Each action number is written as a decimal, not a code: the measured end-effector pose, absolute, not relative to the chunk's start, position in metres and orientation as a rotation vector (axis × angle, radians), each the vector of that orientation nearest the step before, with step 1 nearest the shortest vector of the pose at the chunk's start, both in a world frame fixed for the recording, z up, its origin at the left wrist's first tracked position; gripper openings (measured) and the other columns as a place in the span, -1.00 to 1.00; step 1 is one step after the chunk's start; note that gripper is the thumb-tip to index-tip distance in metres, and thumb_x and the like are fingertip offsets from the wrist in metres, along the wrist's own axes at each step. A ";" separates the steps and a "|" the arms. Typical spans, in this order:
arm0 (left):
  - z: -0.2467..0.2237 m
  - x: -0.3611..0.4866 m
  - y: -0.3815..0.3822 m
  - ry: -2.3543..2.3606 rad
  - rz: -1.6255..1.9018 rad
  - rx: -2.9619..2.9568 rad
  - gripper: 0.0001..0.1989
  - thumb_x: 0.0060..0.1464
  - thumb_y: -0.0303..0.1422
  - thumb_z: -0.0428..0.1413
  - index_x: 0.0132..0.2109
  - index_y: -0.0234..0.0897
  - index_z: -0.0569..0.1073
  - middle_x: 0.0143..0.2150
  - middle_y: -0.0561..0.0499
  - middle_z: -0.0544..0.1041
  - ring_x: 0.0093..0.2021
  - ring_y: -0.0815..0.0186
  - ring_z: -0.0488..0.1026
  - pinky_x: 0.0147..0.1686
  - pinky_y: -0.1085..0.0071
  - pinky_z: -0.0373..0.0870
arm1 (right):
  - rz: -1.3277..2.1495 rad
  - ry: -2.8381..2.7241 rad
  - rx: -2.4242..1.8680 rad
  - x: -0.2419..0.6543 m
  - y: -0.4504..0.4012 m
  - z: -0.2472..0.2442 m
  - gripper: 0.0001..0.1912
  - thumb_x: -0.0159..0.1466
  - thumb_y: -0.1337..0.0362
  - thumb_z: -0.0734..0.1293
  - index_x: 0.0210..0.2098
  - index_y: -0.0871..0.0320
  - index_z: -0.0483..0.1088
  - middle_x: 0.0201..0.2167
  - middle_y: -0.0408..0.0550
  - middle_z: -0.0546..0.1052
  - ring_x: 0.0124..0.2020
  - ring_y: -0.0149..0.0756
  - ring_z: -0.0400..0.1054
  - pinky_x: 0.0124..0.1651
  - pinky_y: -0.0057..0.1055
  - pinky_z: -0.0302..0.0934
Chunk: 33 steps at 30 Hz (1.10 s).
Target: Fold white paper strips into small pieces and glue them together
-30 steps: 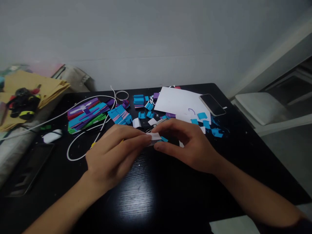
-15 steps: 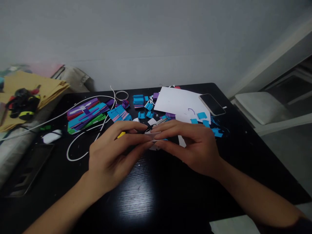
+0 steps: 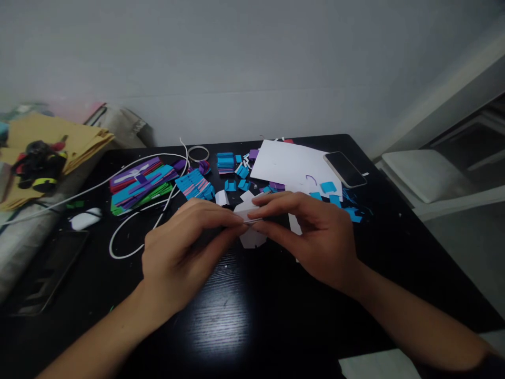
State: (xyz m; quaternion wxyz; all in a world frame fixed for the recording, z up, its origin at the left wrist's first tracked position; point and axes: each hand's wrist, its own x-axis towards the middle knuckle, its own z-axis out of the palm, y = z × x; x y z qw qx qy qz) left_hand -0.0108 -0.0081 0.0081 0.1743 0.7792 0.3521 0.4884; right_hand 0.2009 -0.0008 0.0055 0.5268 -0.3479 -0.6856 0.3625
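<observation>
Both of my hands meet above the middle of the black table, pinching a small white piece of paper (image 3: 252,238) with a folded edge between them. The thumb and fingers of my left hand (image 3: 185,245) grip its left end. My right hand (image 3: 315,231) holds the right end, index finger on top and thumb beneath. Part of the paper stands up behind the fingertips, and part hangs below them. Just beyond my hands lie a small curled white paper piece (image 3: 221,198) and folded blue paper pieces (image 3: 230,185).
Bundles of coloured paper strips (image 3: 142,184) and a looping white cable (image 3: 111,245) lie to the left. White sheets (image 3: 284,163) and a phone (image 3: 345,169) are at the back right. A white case (image 3: 84,219) and brown envelopes (image 3: 59,134) are further left.
The white paper shows more now, opened out above and below my fingertips. My right index finger has lifted slightly, and the fingers of my left hand have drawn in.
</observation>
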 end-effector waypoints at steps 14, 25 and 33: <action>0.012 -0.012 -0.006 1.037 1.244 2.420 -0.72 0.24 -0.60 0.20 0.00 -0.18 0.56 -0.17 0.05 0.67 -0.18 0.32 0.60 -0.14 0.34 0.51 | 0.799 -1.655 -0.902 0.201 -0.001 0.004 -0.89 0.28 0.38 0.52 -0.22 0.04 0.63 -0.22 -0.15 0.69 -0.13 -0.26 0.60 0.01 -0.27 0.51; 0.015 -0.011 -0.007 1.125 1.135 2.391 -0.79 0.28 -0.55 0.14 -0.05 -0.18 0.56 -0.21 0.05 0.66 -0.25 0.33 0.58 -0.23 0.42 0.50 | 0.850 -1.669 -0.902 0.201 0.000 0.003 -0.89 0.27 0.39 0.53 -0.24 0.04 0.63 -0.23 -0.15 0.69 -0.12 -0.26 0.60 0.02 -0.28 0.49; 0.011 -0.013 0.005 1.220 1.023 1.680 -0.93 0.21 -0.31 0.29 -0.20 -0.17 0.65 -0.37 0.08 0.61 -0.42 0.37 0.50 -0.43 0.47 0.42 | 0.901 -1.852 -0.838 0.211 0.004 0.016 -0.73 0.34 0.47 0.36 -0.04 0.07 0.58 -0.12 -0.10 0.68 -0.07 -0.24 0.58 0.03 -0.27 0.46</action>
